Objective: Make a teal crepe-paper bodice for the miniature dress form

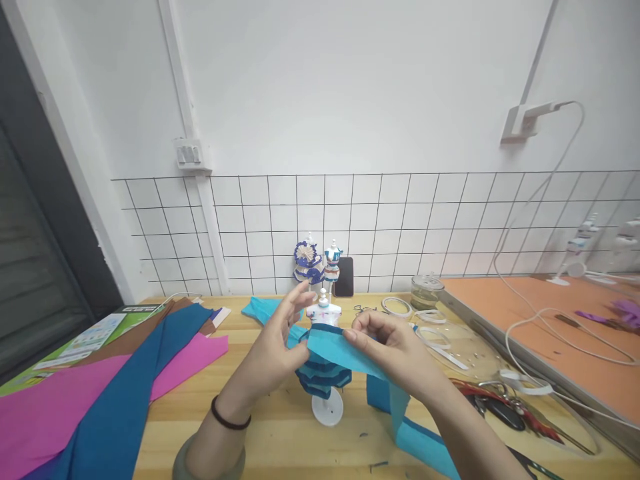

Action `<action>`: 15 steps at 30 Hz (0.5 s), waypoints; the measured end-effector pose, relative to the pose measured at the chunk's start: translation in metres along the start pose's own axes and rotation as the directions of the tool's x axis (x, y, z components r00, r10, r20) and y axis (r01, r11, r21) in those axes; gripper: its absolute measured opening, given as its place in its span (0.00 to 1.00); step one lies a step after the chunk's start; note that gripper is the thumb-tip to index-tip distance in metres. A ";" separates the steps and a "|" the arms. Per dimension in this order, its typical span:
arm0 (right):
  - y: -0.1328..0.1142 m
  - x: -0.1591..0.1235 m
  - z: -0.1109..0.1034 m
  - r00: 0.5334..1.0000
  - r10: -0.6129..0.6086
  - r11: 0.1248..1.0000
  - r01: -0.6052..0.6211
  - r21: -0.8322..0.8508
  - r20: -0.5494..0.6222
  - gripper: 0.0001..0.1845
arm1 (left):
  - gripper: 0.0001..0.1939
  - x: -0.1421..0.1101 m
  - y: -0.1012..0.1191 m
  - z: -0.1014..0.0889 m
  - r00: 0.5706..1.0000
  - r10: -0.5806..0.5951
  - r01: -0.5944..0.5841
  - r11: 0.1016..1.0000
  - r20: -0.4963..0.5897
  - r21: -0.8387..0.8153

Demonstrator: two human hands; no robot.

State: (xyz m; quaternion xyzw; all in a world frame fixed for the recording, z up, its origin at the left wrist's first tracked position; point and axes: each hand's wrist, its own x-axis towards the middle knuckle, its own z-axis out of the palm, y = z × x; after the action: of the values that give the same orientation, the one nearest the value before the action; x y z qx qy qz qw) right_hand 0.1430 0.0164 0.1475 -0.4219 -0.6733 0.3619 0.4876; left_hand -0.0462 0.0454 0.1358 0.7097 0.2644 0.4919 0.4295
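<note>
A small white dress form [324, 313] on a round base stands in front of me, wearing a layered skirt of teal and turquoise ruffles [325, 380]. My right hand [387, 340] pinches the upper edge of a turquoise crepe paper strip [337, 348] with a dark teal edge. The strip lies across the front of the form, and its long tail [425, 447] hangs down onto the table at the right. To the left of the form, my left hand [283, 337] has its fingers raised and apart. Its thumb is near the strip's left end; whether it touches is unclear.
Pink and blue paper sheets [125, 393] lie at the left. Two decorated mini forms [333, 263] and a phone [344, 277] stand by the tiled wall. At right are a glass jar [427, 292], ribbon rolls [397, 307], tools [500, 407], a white cable and an orange board [540, 307].
</note>
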 end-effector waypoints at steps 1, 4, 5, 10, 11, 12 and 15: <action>0.001 0.000 -0.001 1.000 -0.005 1.000 0.005 -0.011 0.007 0.14 | 0.33 -0.001 0.004 -0.003 1.000 0.011 -0.011 1.000 -0.006 0.006; 0.002 -0.001 -0.003 0.999 -0.010 0.999 0.012 -0.044 0.038 0.13 | 0.23 -0.004 0.016 -0.004 0.997 0.041 -0.040 0.999 -0.068 0.014; 0.002 -0.001 -0.004 0.998 -0.008 0.998 0.011 -0.056 0.055 0.13 | 0.20 -0.004 0.018 -0.002 0.993 0.040 -0.038 0.999 -0.113 0.025; 0.000 -0.004 -0.009 0.975 0.043 0.997 -0.029 -0.064 0.219 0.13 | 0.17 -0.003 0.013 0.015 0.968 0.083 -0.024 0.970 -0.237 0.242; 0.000 -0.004 -0.010 0.970 0.049 0.998 -0.038 -0.052 0.239 0.12 | 0.18 -0.003 0.011 0.017 0.970 0.110 -0.037 0.949 -0.218 0.314; 0.001 -0.004 -0.011 0.968 0.049 0.998 -0.041 -0.038 0.247 0.12 | 0.19 -0.002 0.009 0.019 0.972 0.140 -0.058 0.922 -0.190 0.382; 0.002 -0.003 -0.014 0.969 0.035 0.999 -0.037 0.004 0.244 0.11 | 0.21 -0.001 0.006 0.023 0.977 0.202 -0.139 0.852 -0.071 0.504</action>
State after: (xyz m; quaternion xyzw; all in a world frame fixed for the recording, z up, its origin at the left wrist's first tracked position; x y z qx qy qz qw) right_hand 0.1572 0.0156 0.1479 -0.3843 -0.7186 0.4227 0.3965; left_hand -0.0260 0.0337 0.1377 0.7854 0.3435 0.4859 0.1706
